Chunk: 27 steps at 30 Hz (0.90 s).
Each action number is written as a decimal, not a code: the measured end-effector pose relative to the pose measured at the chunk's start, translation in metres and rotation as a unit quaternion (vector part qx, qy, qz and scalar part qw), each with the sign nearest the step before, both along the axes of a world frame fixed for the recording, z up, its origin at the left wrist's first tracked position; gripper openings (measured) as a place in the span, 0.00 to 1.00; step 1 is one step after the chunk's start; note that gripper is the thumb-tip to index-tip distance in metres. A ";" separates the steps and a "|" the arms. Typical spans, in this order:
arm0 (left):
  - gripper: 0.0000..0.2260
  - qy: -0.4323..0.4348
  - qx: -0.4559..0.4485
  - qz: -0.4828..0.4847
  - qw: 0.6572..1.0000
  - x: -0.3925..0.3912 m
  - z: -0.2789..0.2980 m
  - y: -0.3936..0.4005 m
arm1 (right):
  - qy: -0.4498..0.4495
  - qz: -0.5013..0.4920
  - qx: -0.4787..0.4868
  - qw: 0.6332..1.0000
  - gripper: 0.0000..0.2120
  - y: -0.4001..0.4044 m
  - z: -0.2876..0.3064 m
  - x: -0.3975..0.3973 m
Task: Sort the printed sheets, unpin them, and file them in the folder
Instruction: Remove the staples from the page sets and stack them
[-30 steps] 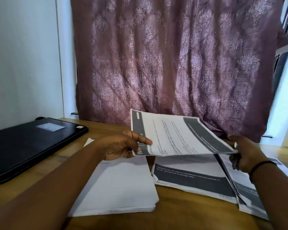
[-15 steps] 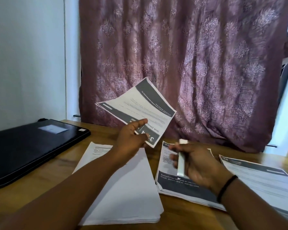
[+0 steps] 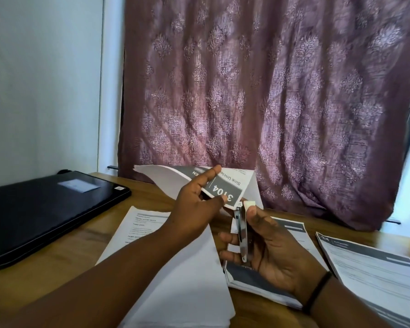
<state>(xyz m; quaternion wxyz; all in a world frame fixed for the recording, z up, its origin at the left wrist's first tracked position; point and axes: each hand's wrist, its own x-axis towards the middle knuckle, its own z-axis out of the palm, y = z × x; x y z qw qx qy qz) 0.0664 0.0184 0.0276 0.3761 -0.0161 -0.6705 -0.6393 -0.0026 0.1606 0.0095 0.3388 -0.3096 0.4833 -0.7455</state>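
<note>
Left hand point(image 3: 194, 207): fingers pinch the corner of the printed set point(image 3: 223, 188), marked 3104, held above the desk point(image 3: 57, 263).
Right hand point(image 3: 270, 247): fingers curl round a metal staple remover point(image 3: 242, 233), its tip at that corner.
Folder point(image 3: 45, 209): closed, left of both hands.

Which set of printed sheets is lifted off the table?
The set marked 3104, pinched by the left hand; the other piles lie flat on the table.
</note>
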 end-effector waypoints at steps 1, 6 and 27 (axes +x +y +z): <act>0.23 0.000 -0.006 -0.003 1.000 0.000 -0.001 0.000 | -0.005 -0.004 0.001 1.000 0.24 0.001 0.002 0.002; 0.25 -0.012 -0.091 0.012 0.996 -0.001 -0.007 0.001 | -0.006 -0.007 -0.017 1.000 0.32 0.000 0.002 0.003; 0.25 -0.048 -0.084 -0.022 0.995 -0.008 -0.019 0.010 | -0.040 -0.068 -0.027 0.996 0.09 -0.003 0.005 -0.001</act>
